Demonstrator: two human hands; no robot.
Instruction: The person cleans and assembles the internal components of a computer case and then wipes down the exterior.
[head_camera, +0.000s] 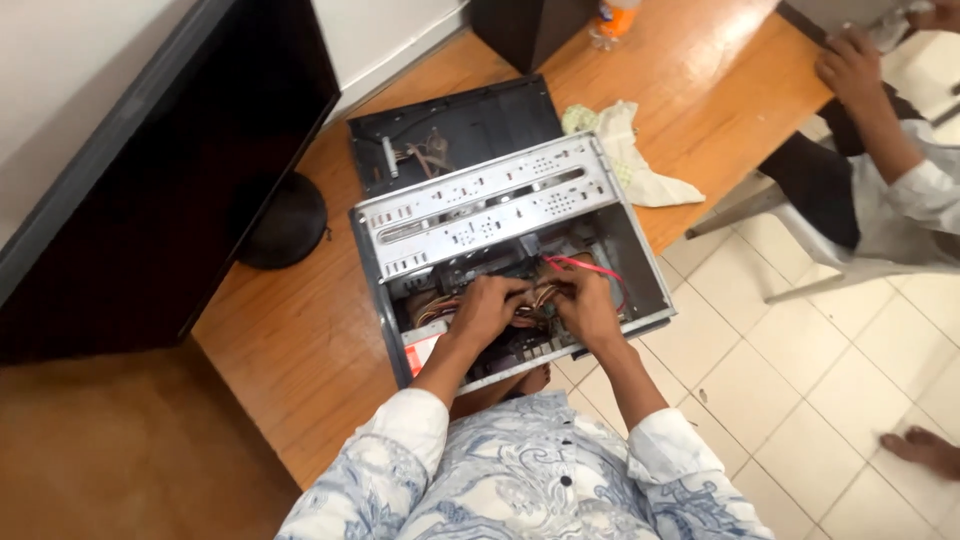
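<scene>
Setting: wooden table (300, 340) running along a tiled floor (800, 380), carrying an open computer case (385, 290) laid on its side.
Case: sitting at the table's near edge, side cover already off, metal drive cage (490, 205) filling the far half.
Side panel (450, 130): lying flat on the table just behind the case, dark, detached.
Left hand (488, 308): reaching into the case's near half, fingers curled down into a bundle of coloured wires (440, 305); exact grip hidden.
Right hand (585, 305): working just beside the left, inside the case, fingers bent around the same wires; cannot tell whether pinching or only pressing.
Red cable (585, 266): looping inside the case, just beyond the right hand.
Progress: judging by the removed panel, opening done; inner wiring being handled, parts seemingly in place, case not closed up.
Cloth (630, 155): lying crumpled on the table, right of the case's far corner.
Monitor (150, 170): standing left of the case, dark back facing in.
Other person: seated far right of the case, one hand (850, 65) resting on the table.
</scene>
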